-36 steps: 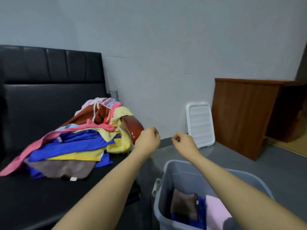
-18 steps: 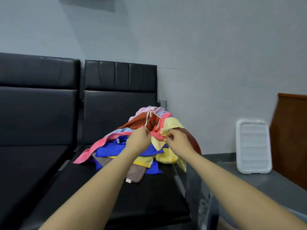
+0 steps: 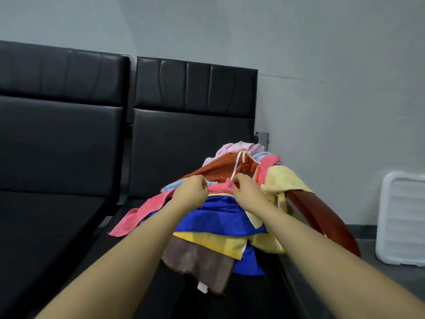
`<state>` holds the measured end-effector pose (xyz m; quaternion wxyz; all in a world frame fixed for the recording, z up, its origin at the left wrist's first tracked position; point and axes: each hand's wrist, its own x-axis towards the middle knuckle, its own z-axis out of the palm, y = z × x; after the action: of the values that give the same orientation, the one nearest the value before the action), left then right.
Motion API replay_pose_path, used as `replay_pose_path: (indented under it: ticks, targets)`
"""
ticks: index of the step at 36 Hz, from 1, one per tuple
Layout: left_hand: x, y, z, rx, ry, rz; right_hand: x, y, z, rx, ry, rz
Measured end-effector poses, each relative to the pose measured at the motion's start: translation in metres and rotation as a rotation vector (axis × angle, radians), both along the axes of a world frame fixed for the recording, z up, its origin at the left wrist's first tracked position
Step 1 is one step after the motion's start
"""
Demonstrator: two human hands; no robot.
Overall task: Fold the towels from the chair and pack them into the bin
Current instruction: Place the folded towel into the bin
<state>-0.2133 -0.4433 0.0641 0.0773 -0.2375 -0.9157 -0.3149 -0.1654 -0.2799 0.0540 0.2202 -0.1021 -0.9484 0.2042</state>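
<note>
Head view: both hands sit on top of towel pile [image 3: 220, 217] on black chair [image 3: 188, 139]. Left hand [image 3: 192, 193] and right hand [image 3: 247, 194] have fingers curled, pinching pink towel [image 3: 147, 210] edge w/ blue towel [image 3: 218, 219] just below. White lid [image 3: 401, 217] leans on wall at right.

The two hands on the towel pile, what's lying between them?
In the head view, a bunched strip of the pink towel spans the gap between the left hand and right hand, with blue towel just below.

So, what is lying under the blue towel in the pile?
Under the blue towel a yellow towel and a brown towel stick out. Anything deeper is covered.
</note>
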Motion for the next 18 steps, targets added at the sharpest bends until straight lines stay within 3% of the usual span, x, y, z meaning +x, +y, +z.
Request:
replay_pose_path:
  ticks: [9,14,18]
  targets:
    - [-0.056,0.034,-0.006,0.085,-0.026,-0.080,-0.069,0.022,-0.002,-0.004,0.043,-0.108]
    - [-0.081,0.058,-0.015,0.158,-0.022,-0.128,-0.092,0.047,-0.001,0.516,0.084,-0.213]
    - [-0.100,0.072,-0.027,0.218,-0.019,-0.211,-0.108,0.056,-0.002,0.582,0.036,-0.140]
